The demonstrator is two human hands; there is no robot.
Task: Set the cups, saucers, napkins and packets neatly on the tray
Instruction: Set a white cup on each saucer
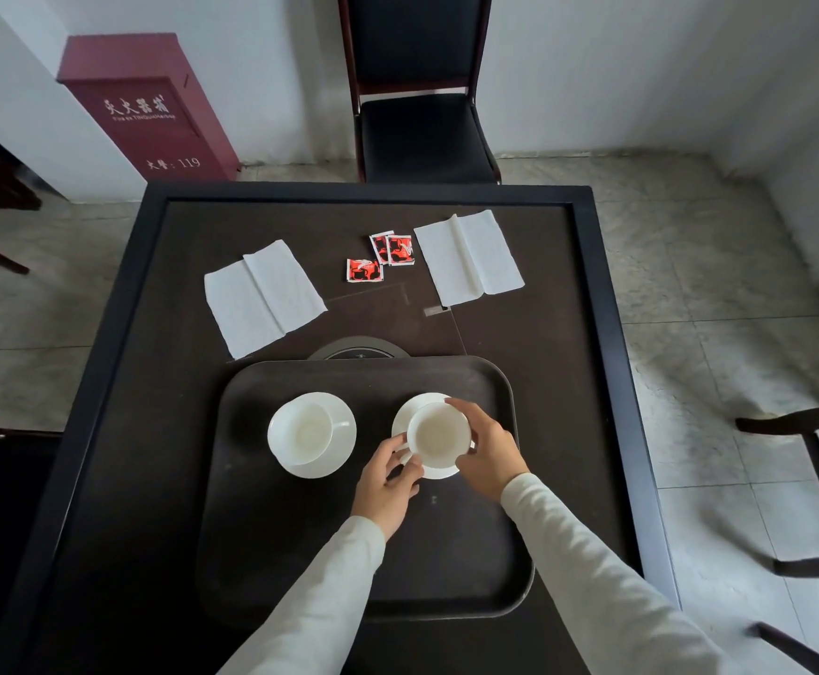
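White walls and a pale tiled floor frame a dark square desk (pixel 519 343), with a black chair (pixel 422 90) pushed up at its far edge and a red cabinet (pixel 144 109) standing off its far left corner. On the near half of the desk lies a dark tray (pixel 349 567), reaching almost to the near edge. Two unfolded white napkins rest on the far half, off the tray: the left napkin (pixel 263 297) toward the desk's left edge, the right napkin (pixel 468 258) toward its right edge, with three red packets (pixel 383 258) between them. On the tray's far half sit two white saucers, each with a cup: the left cup (pixel 307 428) stands on the left saucer (pixel 317 462), untouched, while the right cup (pixel 439 437) sits on the right saucer (pixel 419 406) toward the tray's far right corner. The risk, as I judge it, is that the right cup sits off-centre toward the saucer's near rim, so a careless nudge or release could tip it or slide it off; pushing hard could also shift the saucer against the tray's rim. The left hand (pixel 388 484) has its grip pinching at the cup's handle side, fingertips (pixel 409 467) touching cup and saucer rim. The right hand (pixel 487 453) has its grip half curled around the cup's right wall, fingers touching the rim.
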